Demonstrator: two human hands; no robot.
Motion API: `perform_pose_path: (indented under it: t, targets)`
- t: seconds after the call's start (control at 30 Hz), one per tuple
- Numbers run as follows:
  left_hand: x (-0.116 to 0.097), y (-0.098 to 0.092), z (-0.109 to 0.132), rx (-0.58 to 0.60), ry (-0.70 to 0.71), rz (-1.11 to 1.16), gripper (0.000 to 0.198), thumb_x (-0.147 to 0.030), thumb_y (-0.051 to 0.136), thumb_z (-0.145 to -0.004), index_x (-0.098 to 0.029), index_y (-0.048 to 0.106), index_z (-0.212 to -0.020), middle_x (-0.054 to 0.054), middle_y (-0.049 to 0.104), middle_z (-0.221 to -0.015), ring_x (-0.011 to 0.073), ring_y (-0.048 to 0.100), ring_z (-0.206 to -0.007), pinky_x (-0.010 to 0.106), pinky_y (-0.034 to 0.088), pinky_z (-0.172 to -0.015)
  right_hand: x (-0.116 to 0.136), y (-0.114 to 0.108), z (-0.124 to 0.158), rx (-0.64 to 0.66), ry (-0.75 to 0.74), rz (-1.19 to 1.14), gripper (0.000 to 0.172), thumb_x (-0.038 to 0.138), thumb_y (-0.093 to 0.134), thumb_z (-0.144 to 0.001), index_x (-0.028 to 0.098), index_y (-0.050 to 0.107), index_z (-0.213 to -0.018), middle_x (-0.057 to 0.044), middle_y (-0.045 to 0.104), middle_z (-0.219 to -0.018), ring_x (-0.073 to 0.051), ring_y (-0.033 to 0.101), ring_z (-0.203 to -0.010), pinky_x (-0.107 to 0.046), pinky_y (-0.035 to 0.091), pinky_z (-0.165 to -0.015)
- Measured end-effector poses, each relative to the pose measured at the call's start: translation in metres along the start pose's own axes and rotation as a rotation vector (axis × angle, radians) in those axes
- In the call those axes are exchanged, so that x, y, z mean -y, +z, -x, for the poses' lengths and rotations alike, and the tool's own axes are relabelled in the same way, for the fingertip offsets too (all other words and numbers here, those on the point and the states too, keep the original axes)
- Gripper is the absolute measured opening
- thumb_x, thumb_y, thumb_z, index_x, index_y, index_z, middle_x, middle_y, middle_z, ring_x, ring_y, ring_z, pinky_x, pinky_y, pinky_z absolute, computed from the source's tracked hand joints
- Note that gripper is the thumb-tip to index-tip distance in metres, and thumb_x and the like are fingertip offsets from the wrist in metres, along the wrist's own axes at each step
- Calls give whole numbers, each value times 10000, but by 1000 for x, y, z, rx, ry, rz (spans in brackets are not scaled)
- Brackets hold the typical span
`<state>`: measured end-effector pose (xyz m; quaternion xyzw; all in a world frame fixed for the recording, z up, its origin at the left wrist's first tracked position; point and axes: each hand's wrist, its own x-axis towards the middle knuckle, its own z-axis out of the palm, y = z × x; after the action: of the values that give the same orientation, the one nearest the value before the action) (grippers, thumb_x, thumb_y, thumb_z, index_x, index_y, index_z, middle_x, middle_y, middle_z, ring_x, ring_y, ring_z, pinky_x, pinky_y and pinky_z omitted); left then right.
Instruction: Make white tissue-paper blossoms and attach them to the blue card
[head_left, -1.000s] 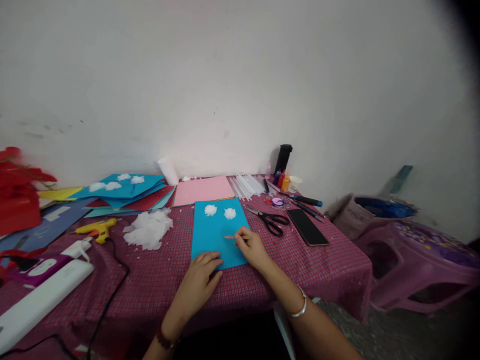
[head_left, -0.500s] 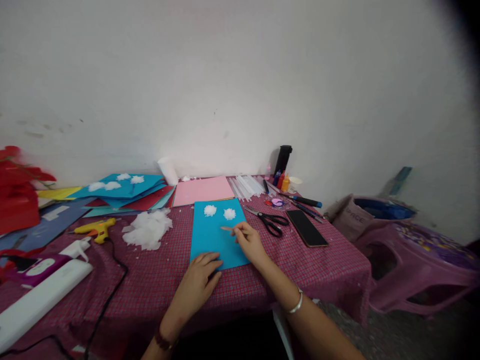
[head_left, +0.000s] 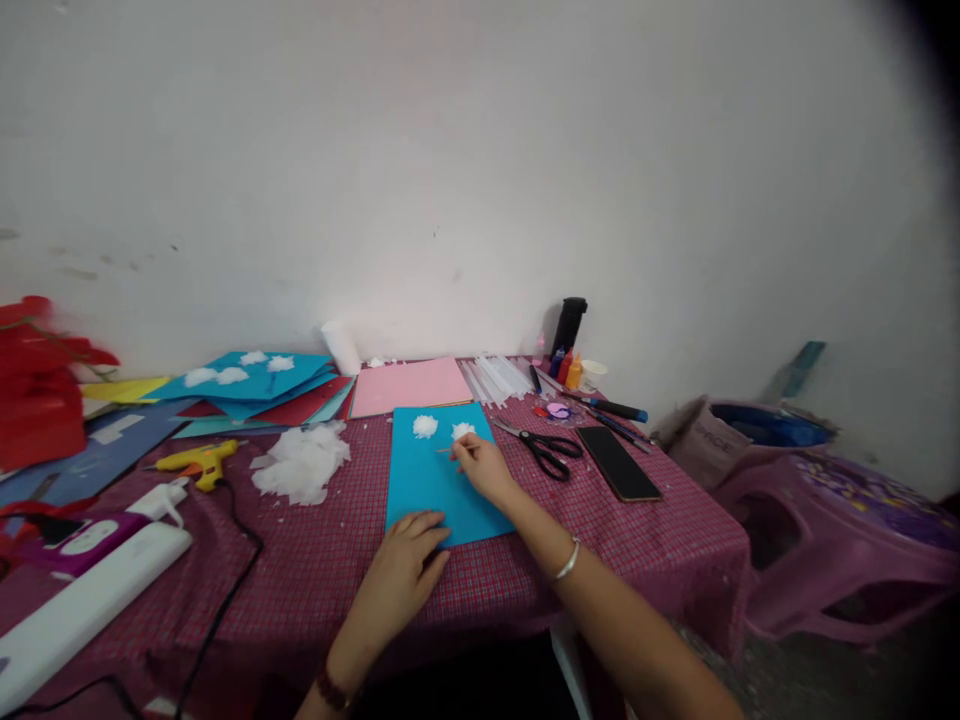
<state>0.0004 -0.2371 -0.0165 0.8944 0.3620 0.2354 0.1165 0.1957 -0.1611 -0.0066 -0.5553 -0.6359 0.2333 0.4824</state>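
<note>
A blue sheet of paper (head_left: 427, 490) lies in front of me with two fluffy white tufts on its upper half. The left tuft (head_left: 425, 427) is fully visible; the right tuft (head_left: 462, 431) is partly covered by my fingers. My right hand (head_left: 482, 467) pinches a thin stick (head_left: 444, 450), pointing left over the paper just below the tufts; its exact kind is too small to make out. Flat on the sheet's lower left corner rest the spread fingers of my left hand (head_left: 409, 560), holding nothing.
Right of the sheet are black scissors (head_left: 547, 448) and a phone (head_left: 619, 463). On the left lie white tissue pieces (head_left: 304, 462), a yellow glue gun (head_left: 201, 462) with its cord, and a white power strip (head_left: 97, 600). Pink paper (head_left: 411, 385) and paint bottles (head_left: 565, 368) stand farther back.
My right hand has moved up and slightly left over the sheet, bringing the stick closer to the tufts. My left hand stays on the paper's corner.
</note>
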Motion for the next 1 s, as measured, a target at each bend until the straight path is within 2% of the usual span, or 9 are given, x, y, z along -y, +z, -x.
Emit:
perform_pose_path:
  t: [0.17,0.3,0.43,0.77,0.9,1.0]
  targets:
    - [0,1,2,-26,1,32,258,-235,515,-897,-244,652,-1115,53,617,-1231,234,528,-1159,447,431,-1001,12,-29,36,31,27,48,218,331,466,-901,213,574,-752,-16,699,-669,-152,631,-549,-233,429,-525]
    - [0,1,2,-31,-4,35,256,-233,508,-901,-240,646,-1117,50,614,-1235,230,523,-1165,444,425,-1007,12,-37,28,-26,27,69,225,358,428,-913,219,570,-809,-29,716,-802,-159,653,-628,-237,442,-569]
    - [-2,0,1,-17,-3,22,255,-228,507,-902,-240,643,-1117,47,610,-1240,229,518,-1173,451,414,-1021,4,-29,13,-46,41,43,203,348,450,-891,220,573,-792,-27,715,-809,-160,646,-601,-242,447,-571]
    - [-3,1,3,-15,-34,46,256,-218,512,-898,-245,645,-1115,45,608,-1240,228,510,-1176,449,403,-1025,0,-23,15,44,47,-102,239,342,423,-879,193,541,-735,-49,692,-675,-170,650,-585,-262,496,-564]
    - [-4,0,2,-8,-45,52,260,-208,517,-891,-243,648,-1113,48,608,-1237,226,509,-1175,444,399,-1028,6,-3,2,65,-11,-137,230,358,412,-893,198,540,-788,-51,708,-807,-154,652,-651,-263,511,-615]
    - [-6,-2,1,10,-57,45,255,-194,519,-886,-233,656,-1098,54,612,-1228,226,516,-1166,440,405,-1022,8,14,-7,86,-39,-126,205,335,440,-885,203,563,-787,-35,716,-807,-155,651,-669,-258,501,-618]
